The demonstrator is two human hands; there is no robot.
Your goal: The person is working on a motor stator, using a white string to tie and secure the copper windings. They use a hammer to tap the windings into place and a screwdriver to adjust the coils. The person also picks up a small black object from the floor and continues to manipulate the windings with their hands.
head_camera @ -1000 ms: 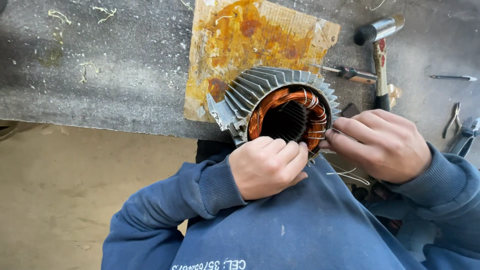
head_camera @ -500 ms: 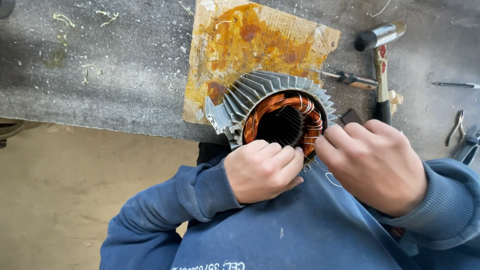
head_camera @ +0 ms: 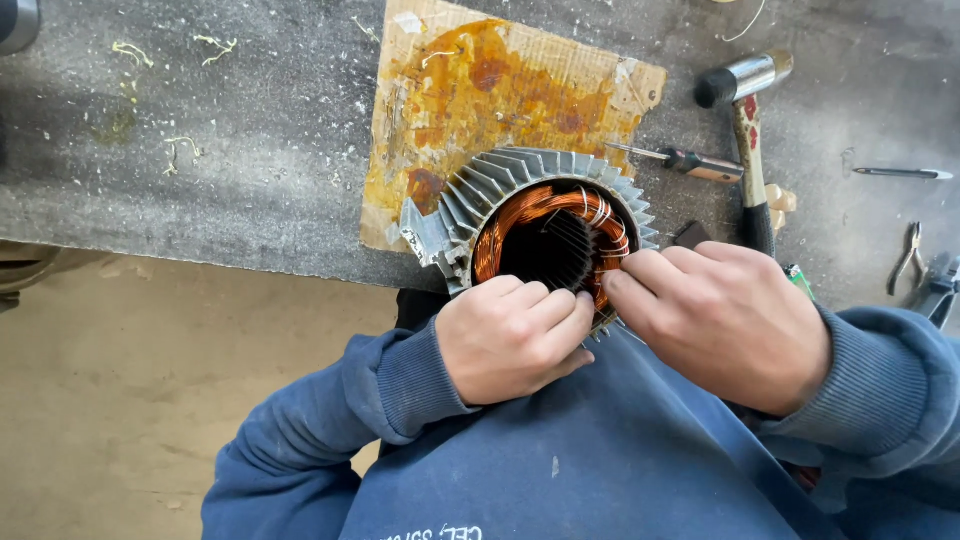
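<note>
You have no real package, sign or screen before you. The nearest thing is a flattened cardboard sheet (tan, stained orange-brown), lying on the grey bench under the finned motor housing.

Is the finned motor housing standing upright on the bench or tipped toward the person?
Tipped toward the person. The finned motor housing rests at the bench edge on stained cardboard, its open bore and copper windings facing the camera.

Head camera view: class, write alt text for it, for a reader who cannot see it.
Two bare hands, left hand and right hand, press on the near rim of a finned motor stator with copper windings, at a grey bench edge. The stator sits on stained cardboard; a hammer, screwdriver and pliers lie to the right.
</note>
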